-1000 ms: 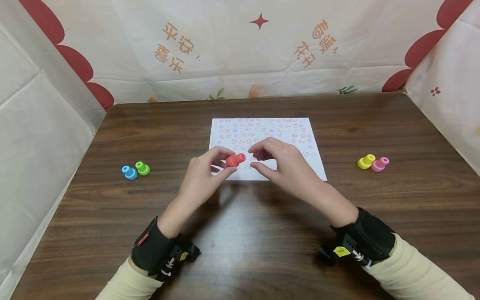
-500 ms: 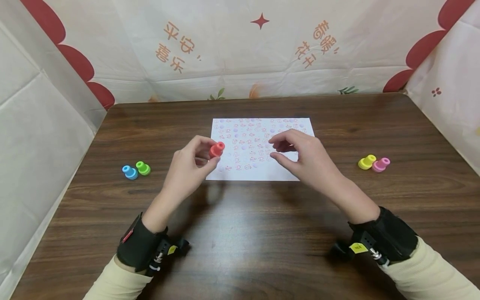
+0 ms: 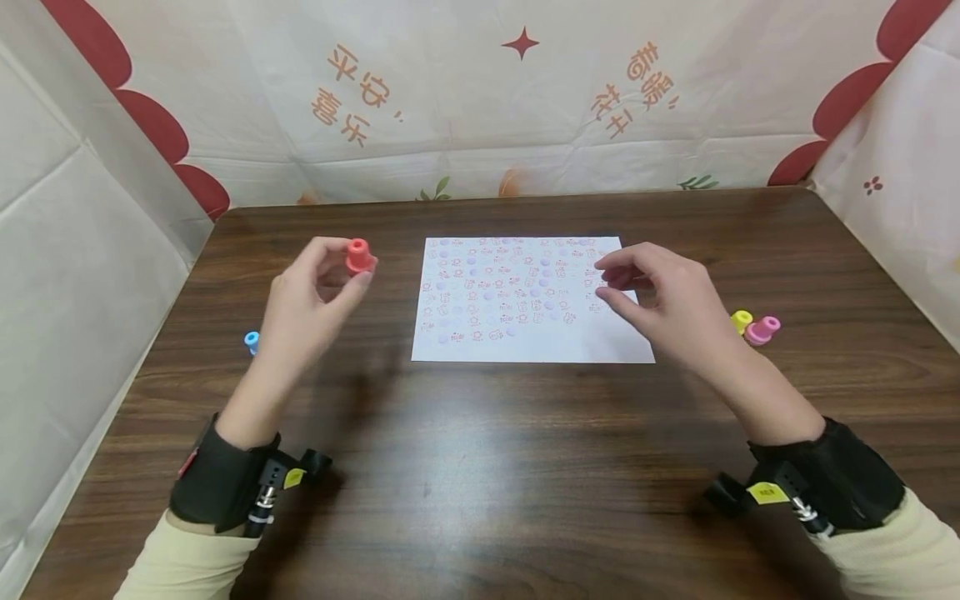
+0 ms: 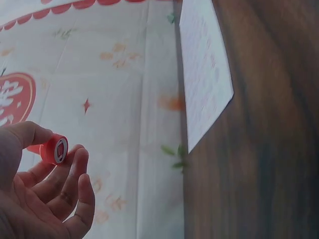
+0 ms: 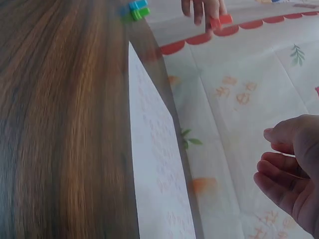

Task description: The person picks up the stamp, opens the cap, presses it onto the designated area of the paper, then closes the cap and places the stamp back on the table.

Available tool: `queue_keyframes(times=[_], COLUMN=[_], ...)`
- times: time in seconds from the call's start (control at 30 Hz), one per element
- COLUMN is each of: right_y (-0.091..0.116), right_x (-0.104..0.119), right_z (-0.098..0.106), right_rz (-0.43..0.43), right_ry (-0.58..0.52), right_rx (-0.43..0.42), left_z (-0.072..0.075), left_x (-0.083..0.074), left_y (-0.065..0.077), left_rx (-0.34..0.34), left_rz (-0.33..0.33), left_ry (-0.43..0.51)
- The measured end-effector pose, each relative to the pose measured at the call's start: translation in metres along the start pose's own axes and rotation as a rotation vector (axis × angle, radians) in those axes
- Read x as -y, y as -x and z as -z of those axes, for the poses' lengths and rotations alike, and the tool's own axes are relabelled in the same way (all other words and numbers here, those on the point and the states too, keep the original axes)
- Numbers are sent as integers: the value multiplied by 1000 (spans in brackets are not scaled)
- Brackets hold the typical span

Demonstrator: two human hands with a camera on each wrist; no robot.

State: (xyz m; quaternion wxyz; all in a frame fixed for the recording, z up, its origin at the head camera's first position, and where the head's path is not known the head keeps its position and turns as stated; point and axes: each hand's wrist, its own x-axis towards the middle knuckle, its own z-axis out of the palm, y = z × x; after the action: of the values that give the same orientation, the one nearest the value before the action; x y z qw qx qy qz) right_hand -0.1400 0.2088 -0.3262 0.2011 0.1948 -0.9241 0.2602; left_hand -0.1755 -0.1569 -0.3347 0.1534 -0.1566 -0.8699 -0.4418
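My left hand (image 3: 300,304) pinches a red stamp (image 3: 358,257) between thumb and fingers, held up left of the printed paper. The left wrist view shows the round white face of the red stamp (image 4: 60,149) with a dark mark on it. Over the paper's right edge, my right hand (image 3: 671,308) hangs with loosely bent fingers and holds nothing. A white sheet of paper (image 3: 517,348) lies mid-table, covered in small red and purple prints except for a band along its near side.
Left of the paper stands a blue stamp (image 3: 252,340); a green stamp (image 5: 141,13) beside it is hidden in the head view. Yellow (image 3: 742,320) and pink (image 3: 763,331) stamps stand at right, the yellow partly covered by my right hand. A patterned white cloth (image 3: 480,100) hangs behind the table.
My left hand has carried the red stamp leftward from over the paper, tipping it upright. My right hand has drawn away to the right, uncovering most of the sheet.
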Motion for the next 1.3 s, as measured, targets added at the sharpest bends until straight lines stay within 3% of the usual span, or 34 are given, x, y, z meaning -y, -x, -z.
queue_keyframes(times=[0.4, 0.67, 0.8, 1.07, 1.3], right_y=[8, 13, 16, 22, 28], right_x=[-16, -26, -32, -42, -50], right_z=[21, 32, 36, 42, 44], right_rz=[-18, -67, -90, -134, -166], right_ry=[45, 48, 56, 70, 60], right_rx=[-87, -118, -122, -122, -119], left_z=[43, 68, 79, 94, 100], left_x=[10, 31, 44, 68, 90], left_y=[-3, -1, 1, 10, 15], left_rx=[-114, -185, -214, -168, -68], left_rz=[81, 151, 197, 328, 361], left_ry=[-67, -189, -202, -254, -330])
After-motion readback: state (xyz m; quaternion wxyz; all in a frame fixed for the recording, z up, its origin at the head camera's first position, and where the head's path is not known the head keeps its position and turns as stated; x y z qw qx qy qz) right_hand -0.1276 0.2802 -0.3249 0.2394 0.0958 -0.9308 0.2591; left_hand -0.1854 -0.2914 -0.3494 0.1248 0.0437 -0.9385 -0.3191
